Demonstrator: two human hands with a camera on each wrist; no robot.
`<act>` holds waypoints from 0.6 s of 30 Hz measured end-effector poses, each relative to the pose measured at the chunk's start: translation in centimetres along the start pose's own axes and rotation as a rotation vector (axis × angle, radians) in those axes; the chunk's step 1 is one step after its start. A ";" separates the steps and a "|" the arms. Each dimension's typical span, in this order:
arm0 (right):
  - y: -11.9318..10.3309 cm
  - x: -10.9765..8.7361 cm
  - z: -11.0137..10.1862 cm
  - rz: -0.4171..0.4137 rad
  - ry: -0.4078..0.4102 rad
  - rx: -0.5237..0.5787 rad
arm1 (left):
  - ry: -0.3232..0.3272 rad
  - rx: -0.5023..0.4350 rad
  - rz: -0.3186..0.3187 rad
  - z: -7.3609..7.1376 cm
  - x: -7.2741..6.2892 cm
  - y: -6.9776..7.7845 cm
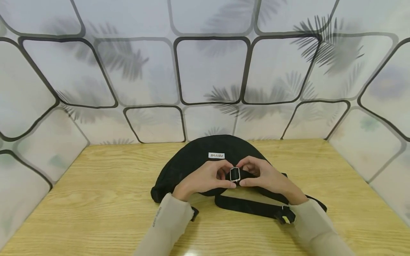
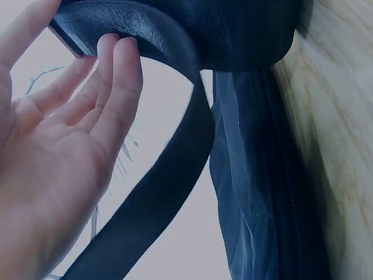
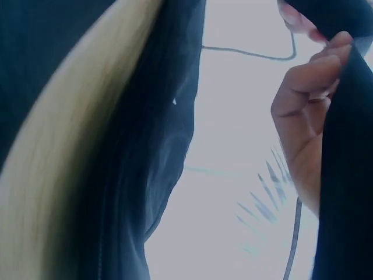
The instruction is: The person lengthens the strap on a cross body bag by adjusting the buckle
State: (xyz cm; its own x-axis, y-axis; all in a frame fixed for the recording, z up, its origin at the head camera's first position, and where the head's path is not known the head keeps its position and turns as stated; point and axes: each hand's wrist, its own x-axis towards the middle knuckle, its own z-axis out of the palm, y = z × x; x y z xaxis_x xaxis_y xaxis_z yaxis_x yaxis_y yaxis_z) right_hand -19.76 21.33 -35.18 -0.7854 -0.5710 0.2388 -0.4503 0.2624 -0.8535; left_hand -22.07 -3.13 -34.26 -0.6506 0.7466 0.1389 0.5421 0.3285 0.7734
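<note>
A black crescent-shaped sling bag [image 1: 192, 156] with a small white label [image 1: 216, 155] lies on the table. In front of it both hands hold a silver metal strap slider [image 1: 235, 174] threaded with black webbing strap [image 1: 246, 206]. My left hand [image 1: 205, 176] pinches the slider's left side between thumb and fingers. From the other side, my right hand [image 1: 266, 174] pinches the strap at the slider's right edge. In the left wrist view the strap [image 2: 157, 186] loops down past the left hand. The right wrist view shows it hanging before the right hand [image 3: 306, 116].
A black plastic buckle [image 1: 285, 216] with a yellow mark lies by the right sleeve. Another small black buckle piece [image 1: 194, 213] shows beside the left cuff. The wooden table [image 1: 96, 199] meets patterned curtain-like walls [image 1: 211, 71] behind and at both sides.
</note>
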 end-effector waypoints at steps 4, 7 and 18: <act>0.0 -0.2 -0.7 0.083 -0.029 -0.016 | 0.011 0.002 -0.015 -0.3 -0.4 -0.1; 0.0 0.1 -0.8 0.110 -0.081 -0.019 | 0.013 0.006 -0.019 -0.4 -0.8 -0.3; 0.5 -0.4 -1.4 0.101 -0.099 0.005 | 0.001 -0.025 -0.028 0.0 0.0 -0.2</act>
State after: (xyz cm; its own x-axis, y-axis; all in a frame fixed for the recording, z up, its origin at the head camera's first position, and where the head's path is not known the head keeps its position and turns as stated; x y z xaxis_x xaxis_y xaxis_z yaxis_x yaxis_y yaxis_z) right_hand -20.29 22.74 -35.08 -0.7805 -0.6162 0.1053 -0.3690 0.3182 -0.8733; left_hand -22.19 -3.17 -34.43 -0.6661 0.7365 0.1178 0.5103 0.3349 0.7921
